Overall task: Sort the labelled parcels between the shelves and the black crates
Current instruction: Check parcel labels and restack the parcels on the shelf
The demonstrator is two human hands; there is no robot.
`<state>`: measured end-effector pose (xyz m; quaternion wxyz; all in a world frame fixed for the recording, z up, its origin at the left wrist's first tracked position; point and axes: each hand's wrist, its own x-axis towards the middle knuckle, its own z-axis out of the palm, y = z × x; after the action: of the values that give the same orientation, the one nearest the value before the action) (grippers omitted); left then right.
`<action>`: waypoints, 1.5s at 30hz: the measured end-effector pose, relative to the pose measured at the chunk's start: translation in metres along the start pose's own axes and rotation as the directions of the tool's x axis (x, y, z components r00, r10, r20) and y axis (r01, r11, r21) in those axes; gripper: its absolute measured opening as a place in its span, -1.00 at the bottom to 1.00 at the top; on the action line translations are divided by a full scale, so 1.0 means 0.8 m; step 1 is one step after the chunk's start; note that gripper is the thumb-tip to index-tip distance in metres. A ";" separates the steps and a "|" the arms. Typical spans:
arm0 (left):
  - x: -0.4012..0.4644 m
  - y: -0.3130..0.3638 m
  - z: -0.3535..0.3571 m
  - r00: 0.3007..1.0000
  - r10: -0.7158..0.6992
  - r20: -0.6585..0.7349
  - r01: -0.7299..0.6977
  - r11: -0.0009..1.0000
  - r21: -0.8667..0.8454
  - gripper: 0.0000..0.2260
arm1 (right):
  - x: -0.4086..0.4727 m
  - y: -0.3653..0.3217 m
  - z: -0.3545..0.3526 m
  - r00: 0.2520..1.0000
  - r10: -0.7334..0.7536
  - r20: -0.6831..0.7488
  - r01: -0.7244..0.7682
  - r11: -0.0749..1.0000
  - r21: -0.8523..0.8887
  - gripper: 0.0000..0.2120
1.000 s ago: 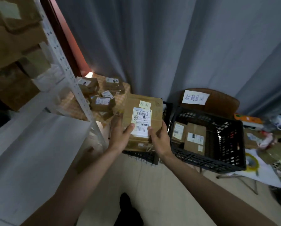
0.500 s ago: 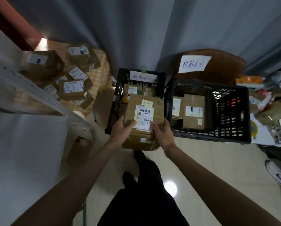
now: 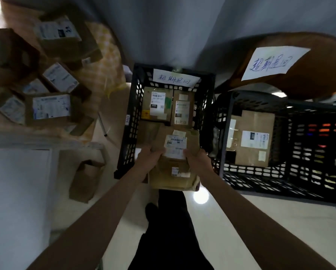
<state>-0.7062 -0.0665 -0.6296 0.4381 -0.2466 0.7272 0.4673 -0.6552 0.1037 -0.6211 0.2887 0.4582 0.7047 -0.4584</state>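
Since the earlier frames the view has tipped down and forward, and the held parcel (image 3: 176, 152) now hangs over the near end of the left black crate (image 3: 131, 121), where a second ago it was raised in front of the curtain. Both hands clamp it: the left hand (image 3: 150, 159) curls round its left edge with the thumb lying on the top face, and the right hand (image 3: 197, 161) grips the right edge the same way. On the parcel's top face sits a white shipping label (image 3: 175, 145) with a barcode, its small print too blurred to read, and a pale yellow sticker (image 3: 179, 133) just above it; a smaller white label shows on the near face. Inside the left crate two more cardboard parcels (image 3: 168, 104) stand side by side at the far end, one with handwriting that may read "4-3-13". A paper note (image 3: 175, 78) with blue handwritten Chinese characters is fixed to that crate's far rim, and a like note (image 3: 270, 63) is stuck to the brown chair back (image 3: 309, 75) behind the right black crate (image 3: 260, 182), which holds a larger labelled box (image 3: 251, 137). Further labelled parcels (image 3: 50, 110) lie heaped at the left beside the white shelf (image 3: 17, 182).
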 end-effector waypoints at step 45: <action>0.217 -0.168 0.060 0.887 0.458 0.061 -0.461 0.867 0.191 -0.44 | 0.166 0.140 0.139 0.918 -0.214 -0.334 0.282 0.944 0.169 -0.43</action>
<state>-0.6696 -0.0734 -0.8513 0.3418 -0.0182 0.8053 0.4841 -0.6097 0.0709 -0.8200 0.0624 0.4593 0.7404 -0.4868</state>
